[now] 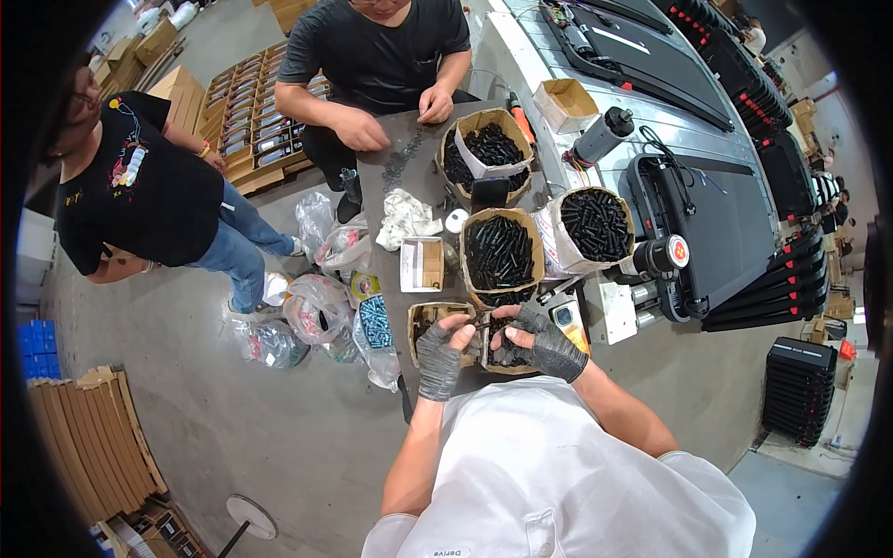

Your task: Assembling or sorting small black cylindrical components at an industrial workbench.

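Note:
My left hand (440, 356) and my right hand (544, 342), both in grey fingerless gloves, come together above small open boxes at the near end of the table. Between their fingertips is a small dark part (482, 324), pinched from both sides; its exact kind is too small to make out. Beneath the left hand stands a cardboard box (413, 337) of small pieces. Under the right hand is another box (512, 369) with dark pieces, partly covered by the hand. Just beyond, a larger cardboard box (538, 244) is full of short black cylindrical parts.
More black cylinders fill a box (630, 244) at right and one (446, 177) farther off. A white box (421, 267), a rag (406, 219) and a yellow device (569, 321) lie around. A seated person (381, 56) handles small rings opposite; another person (139, 186) stands left.

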The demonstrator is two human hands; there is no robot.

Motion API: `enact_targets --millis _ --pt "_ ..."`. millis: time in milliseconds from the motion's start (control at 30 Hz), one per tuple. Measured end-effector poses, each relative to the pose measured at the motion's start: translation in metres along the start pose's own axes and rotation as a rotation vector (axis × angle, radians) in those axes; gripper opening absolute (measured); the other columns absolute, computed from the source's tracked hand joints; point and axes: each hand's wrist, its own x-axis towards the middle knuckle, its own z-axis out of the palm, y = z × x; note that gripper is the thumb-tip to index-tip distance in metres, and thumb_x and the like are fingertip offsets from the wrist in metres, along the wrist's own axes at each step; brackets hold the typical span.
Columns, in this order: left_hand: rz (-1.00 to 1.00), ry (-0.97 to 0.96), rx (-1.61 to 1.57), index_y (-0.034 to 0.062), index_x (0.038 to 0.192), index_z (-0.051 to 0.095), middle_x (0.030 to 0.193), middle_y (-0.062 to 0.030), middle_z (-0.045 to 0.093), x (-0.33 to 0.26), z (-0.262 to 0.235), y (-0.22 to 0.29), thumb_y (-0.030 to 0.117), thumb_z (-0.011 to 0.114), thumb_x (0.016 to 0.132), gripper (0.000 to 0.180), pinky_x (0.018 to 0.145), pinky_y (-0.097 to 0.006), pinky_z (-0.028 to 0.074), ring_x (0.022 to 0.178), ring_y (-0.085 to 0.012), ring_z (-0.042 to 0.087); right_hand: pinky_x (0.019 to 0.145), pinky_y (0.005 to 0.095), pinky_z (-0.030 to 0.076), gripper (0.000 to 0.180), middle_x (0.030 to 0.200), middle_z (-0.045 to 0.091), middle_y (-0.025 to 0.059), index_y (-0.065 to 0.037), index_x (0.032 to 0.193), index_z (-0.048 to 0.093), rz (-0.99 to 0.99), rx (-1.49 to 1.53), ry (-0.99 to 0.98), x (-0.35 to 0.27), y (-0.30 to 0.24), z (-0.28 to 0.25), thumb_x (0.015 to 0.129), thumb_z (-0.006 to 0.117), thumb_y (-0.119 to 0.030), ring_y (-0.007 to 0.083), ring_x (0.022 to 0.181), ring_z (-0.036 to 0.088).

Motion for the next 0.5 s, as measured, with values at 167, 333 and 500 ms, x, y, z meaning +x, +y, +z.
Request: enact_targets --millis 167,333,500 --pt "-0.022 -0.017 -0.014 0.0014 0.104 0.067 0.090 -0.0043 0.067 -0.005 0.001 0.000 0.014 0.070 0.085 0.023 0.076 -0.026 0.048 0.082 -0.0122 0.060 0.082 0.0295 0.050 0.037 0.093 0.061 0.0064 -0.002 0.126 0.043 -0.012 -0.138 -0.026 0.003 -0.001 0.000 0.095 0.052 -0.019 0.0139 0.091 0.058" --pt "-0.039 -0.026 0.027 0.0018 0.104 0.066 0.090 -0.0045 0.067 -0.007 0.004 -0.002 0.017 0.068 0.086 0.023 0.076 -0.027 0.048 0.082 -0.0122 0.059 0.081 0.0270 0.047 0.032 0.090 0.059 0.0040 -0.002 0.123 0.044 -0.084 -0.249 -0.027 0.007 0.007 0.002 0.096 0.052 -0.019 0.0117 0.088 0.056" --pt "0.069 0.006 0.122 0.0021 0.104 0.066 0.088 -0.0043 0.066 -0.008 0.006 -0.002 0.016 0.069 0.086 0.022 0.075 -0.027 0.048 0.081 -0.0123 0.059 0.085 0.0280 0.047 0.031 0.093 0.059 0.0042 -0.003 0.124 0.044 -0.079 -0.175 -0.040 0.009 0.007 0.002 0.097 0.049 -0.016 0.0121 0.091 0.056"
